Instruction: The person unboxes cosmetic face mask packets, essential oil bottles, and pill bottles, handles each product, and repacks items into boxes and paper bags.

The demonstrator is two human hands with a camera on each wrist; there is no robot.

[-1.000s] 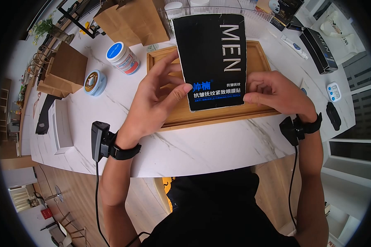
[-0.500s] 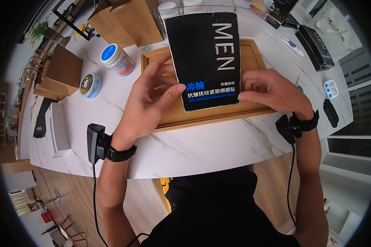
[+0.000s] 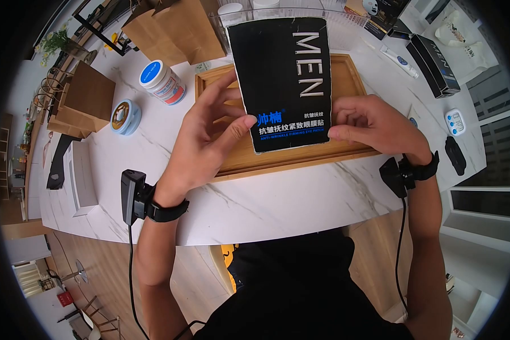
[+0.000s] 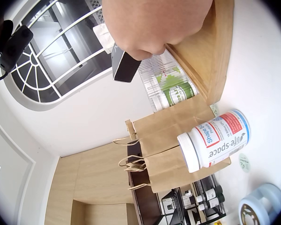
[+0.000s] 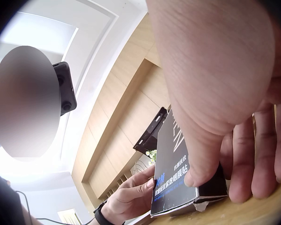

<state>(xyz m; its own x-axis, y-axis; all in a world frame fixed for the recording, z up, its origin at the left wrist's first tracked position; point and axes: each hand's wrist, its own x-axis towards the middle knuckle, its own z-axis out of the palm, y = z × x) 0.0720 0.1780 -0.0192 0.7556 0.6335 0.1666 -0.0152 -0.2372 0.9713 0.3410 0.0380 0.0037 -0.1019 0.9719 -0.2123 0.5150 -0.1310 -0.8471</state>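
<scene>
A black eye-patch box (image 3: 283, 73) with large silver "MEN" lettering stands tilted upright over the wooden tray (image 3: 354, 76). On its left edge the left hand (image 3: 207, 136) grips it, thumb on the front near the blue characters and fingers behind. The right hand (image 3: 374, 124) holds the lower right edge, its thumb at the corner. From the right wrist, the right hand's thumb (image 5: 201, 159) presses the front face, and the box's bottom edge shows a torn, worn corner close over the tray. In the left wrist view the left hand (image 4: 154, 28) hides most of the box.
Left of the tray stand a white supplement jar (image 3: 163, 83), a light blue round tub (image 3: 125, 117) and brown paper bags (image 3: 173, 34). A clear organizer (image 3: 345, 22) is behind. On the right lie a tube (image 3: 399, 61), another black box (image 3: 433, 65) and a white timer (image 3: 454, 122).
The head view has shifted a little, so the whole scene sits slightly further left. Both hands keep the same hold on the box.
</scene>
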